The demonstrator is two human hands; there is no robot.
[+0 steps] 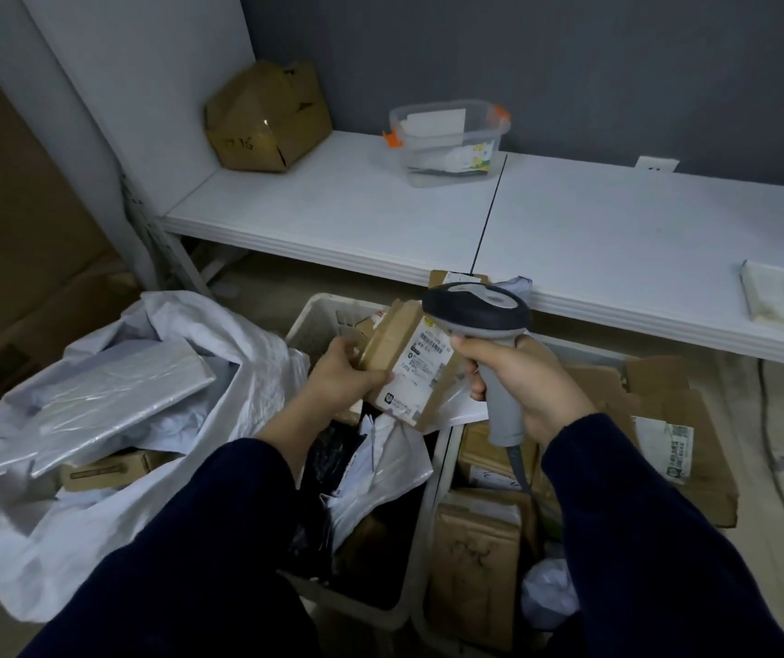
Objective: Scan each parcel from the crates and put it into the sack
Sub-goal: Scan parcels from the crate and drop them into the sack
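Navy sleeves: both forearms reach in over the crates.
Left hand (342, 372): grasps the small brown cardboard parcel with a white label (409, 368) by its left edge, fingers curled round it, label facing up toward me.
Right hand (527, 387): wrapped round the handle of the grey-and-black handheld scanner (477, 306), whose head sits just above the parcel's upper right corner.
Risk: I judge the head very close and off to one side of the barcode, so a misread could send an unscanned parcel onward. The one-edge grip could let it drop into a crate.
Parcel position: held above the white plastic crates (318, 320), right of the open white woven sack (247, 372) beside the left hand.
Beyond: white table (333, 216) carrying a clear plastic tub (447, 140).
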